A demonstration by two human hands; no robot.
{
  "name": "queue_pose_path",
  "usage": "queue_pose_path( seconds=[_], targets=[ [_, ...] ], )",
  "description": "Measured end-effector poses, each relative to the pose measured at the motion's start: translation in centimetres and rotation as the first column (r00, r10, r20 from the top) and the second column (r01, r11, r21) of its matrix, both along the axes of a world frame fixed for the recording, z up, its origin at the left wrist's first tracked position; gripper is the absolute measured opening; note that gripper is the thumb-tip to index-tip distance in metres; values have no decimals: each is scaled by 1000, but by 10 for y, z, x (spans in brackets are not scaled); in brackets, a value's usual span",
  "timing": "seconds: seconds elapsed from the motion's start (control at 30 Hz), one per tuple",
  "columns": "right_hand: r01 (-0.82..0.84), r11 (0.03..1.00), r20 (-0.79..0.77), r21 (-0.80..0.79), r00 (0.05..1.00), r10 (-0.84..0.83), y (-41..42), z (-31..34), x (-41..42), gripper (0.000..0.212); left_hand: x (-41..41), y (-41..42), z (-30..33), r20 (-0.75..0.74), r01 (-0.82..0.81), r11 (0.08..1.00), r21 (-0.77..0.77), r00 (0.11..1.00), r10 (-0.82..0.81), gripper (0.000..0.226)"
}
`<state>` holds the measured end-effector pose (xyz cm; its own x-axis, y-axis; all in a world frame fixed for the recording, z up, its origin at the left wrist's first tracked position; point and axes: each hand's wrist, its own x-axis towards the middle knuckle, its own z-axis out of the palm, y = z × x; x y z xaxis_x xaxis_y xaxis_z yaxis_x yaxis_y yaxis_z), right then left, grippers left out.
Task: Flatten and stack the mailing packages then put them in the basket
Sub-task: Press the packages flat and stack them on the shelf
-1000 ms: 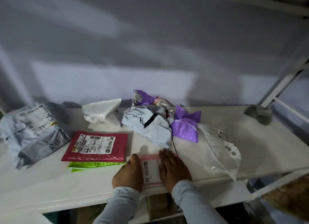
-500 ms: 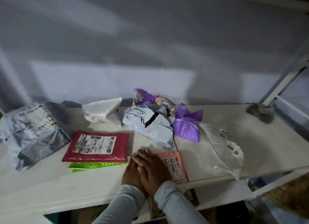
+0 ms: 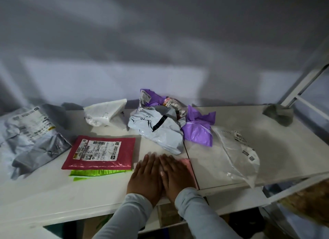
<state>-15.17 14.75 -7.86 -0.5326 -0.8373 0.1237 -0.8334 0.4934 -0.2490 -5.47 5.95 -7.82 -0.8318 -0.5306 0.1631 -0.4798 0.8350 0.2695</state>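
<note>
My left hand (image 3: pixel 146 174) and my right hand (image 3: pixel 175 174) lie flat side by side, palms down, on a small pink mailer (image 3: pixel 187 163) at the table's front edge. Only the mailer's right strip shows. To the left a red mailer (image 3: pixel 126 151) with a white label lies flat on top of a green one (image 3: pixel 96 172). Crumpled mailers sit behind: a pale blue one (image 3: pixel 156 130), purple ones (image 3: pixel 198 130), a white one (image 3: pixel 105 113), a grey one (image 3: pixel 35 137) at far left and a clear one (image 3: pixel 236 155) at right. No basket is in view.
The white table (image 3: pixel 62 190) has a seam just right of my hands. A grey crumpled lump (image 3: pixel 278 114) sits at the back right by a white metal frame (image 3: pixel 302 82). A wall stands close behind.
My hands, first apart on the pink mailer, came together overlapped at its left and now lie side by side, covering most of it.
</note>
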Motion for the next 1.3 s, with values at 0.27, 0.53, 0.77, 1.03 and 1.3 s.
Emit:
queue_pose_path(
  seconds=[0.27, 0.53, 0.77, 1.03, 1.3],
  targets=[
    [58, 995, -58, 81, 997, -53, 12, 6, -6, 56, 0, -1, -3, 3, -3, 1000, -15, 1000, 3, 55],
    [105, 989, -24, 104, 994, -104, 20, 7, -13, 59, 2, 0, 0, 13, 10, 1000, 15, 1000, -10, 55],
    [238, 965, -36, 108, 971, -235, 29, 3, -16, 86, 5, -1, 0, 17, -2, 999, 32, 1000, 2, 55],
    [517, 853, 96, 73, 847, -522, 42, 9, -5, 61, 21, 22, 15, -256, -193, 824, 532, 891, 374, 54],
    [636, 754, 548, -165, 694, -466, 30, 21, -1, 37, 5, 15, 53, -59, -210, 358, 910, 789, 612, 59]
  ],
)
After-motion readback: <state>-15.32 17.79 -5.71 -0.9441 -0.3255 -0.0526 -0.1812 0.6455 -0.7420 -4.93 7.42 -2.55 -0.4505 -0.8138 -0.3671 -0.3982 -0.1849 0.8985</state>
